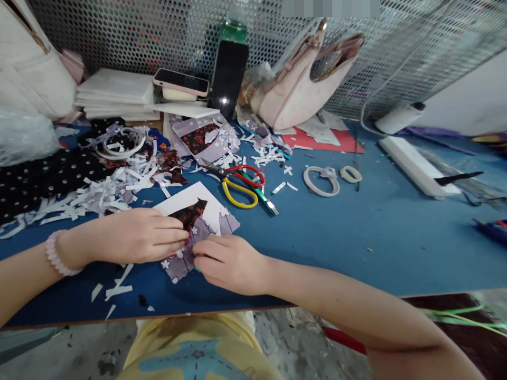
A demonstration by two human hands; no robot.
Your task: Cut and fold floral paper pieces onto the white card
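A white square card (pixel 200 196) lies near the table's front edge. On it are a dark red floral fabric piece (pixel 190 215) and a mauve fabric piece with white flowers (pixel 180 265). My left hand (pixel 137 235), with a beaded bracelet at the wrist, comes in from the left, its fingertips closed on the mauve fabric. From the right, my right hand (pixel 233 264) pinches the same fabric with curled fingers. The two hands' fingertips are close together and hide part of the cloth. Just beyond the card rest scissors (pixel 241 186) with one red and one yellow handle.
White paper strips (pixel 103 198) are heaped left of the card. A green cutter (pixel 269 205) lies under the scissors. Tape rolls (pixel 321 182) sit to their right. Behind stand stacked white cards (pixel 114 92), a phone (pixel 182 82) and a pale handbag (pixel 293 95), before a perforated metal panel.
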